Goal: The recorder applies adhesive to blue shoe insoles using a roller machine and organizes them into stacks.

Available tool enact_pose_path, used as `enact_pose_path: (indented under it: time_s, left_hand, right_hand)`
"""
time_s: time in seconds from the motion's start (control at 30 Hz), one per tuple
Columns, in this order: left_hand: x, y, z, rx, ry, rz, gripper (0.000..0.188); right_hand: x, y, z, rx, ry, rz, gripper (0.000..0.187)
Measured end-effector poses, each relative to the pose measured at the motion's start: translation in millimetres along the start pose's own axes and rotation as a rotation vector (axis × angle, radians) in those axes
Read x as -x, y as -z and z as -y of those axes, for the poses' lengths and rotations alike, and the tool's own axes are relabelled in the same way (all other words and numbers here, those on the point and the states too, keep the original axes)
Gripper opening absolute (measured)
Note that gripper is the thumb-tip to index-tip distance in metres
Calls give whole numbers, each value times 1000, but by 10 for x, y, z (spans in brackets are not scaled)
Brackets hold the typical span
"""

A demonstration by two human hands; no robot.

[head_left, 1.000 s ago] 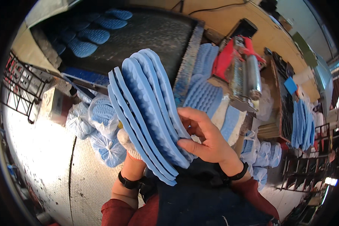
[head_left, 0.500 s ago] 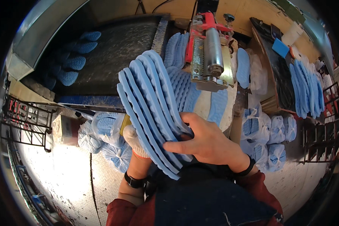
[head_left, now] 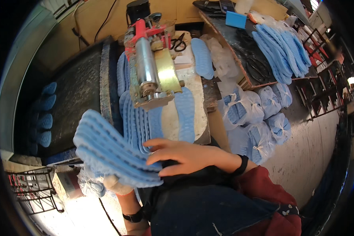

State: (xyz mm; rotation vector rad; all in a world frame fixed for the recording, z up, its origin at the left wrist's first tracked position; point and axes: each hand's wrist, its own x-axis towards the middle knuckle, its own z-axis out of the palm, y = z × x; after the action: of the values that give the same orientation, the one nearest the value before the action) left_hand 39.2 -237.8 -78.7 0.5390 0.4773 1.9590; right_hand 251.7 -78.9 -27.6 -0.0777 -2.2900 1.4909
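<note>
My left hand, in a whitish knitted glove, is closed round the underside of a stack of light-blue ribbed foam insoles. The stack fans out, tilted, at the near left. At the stack's right end is my bare right hand; its fingers are stretched apart, with the tips at the insole edges. Whether they press on the foam I cannot tell. Just beyond, a row of similar insoles lies under a red-framed machine with a metal roller. One flat insole rests on the pale worktop beside it.
On the left, a dark conveyor belt carries several insoles. Scissors and another insole lie behind the roller. A side table at right holds an insole pile. Tied clear bags of insoles stand below it.
The view has swung to the right. The stack has tipped over leftward and lower in my left hand. My right hand's fingers, earlier gripping the stack's near end, have spread and shifted to its edge.
</note>
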Motion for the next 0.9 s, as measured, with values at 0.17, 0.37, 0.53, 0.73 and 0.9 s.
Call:
enact_pose_path:
  time_s: [0.17, 0.37, 0.53, 0.73, 0.9]
  left_hand:
    - [-414, -96, 40, -655, 289, 591, 77]
    - [-743, -707, 639, -988, 794, 439, 93]
    - [-1242, -665, 1338, -696, 932, 56, 79]
    - [-1517, -601, 1684, -588, 848, -195, 48]
    - [-1513, -529, 1680, -452, 807, -263, 48]
  right_hand:
    - [540, 917, -664, 192, -534, -358, 21]
    - [328, 2286, -2068, 317, -613, -966, 20]
    - [-99, 2642, -2685, 905, -538, -1007, 28]
    - [-319, 2715, -2832, 938, -771, -972, 37]
    - [-134, 2579, -2215, -383, -607, -966, 32]
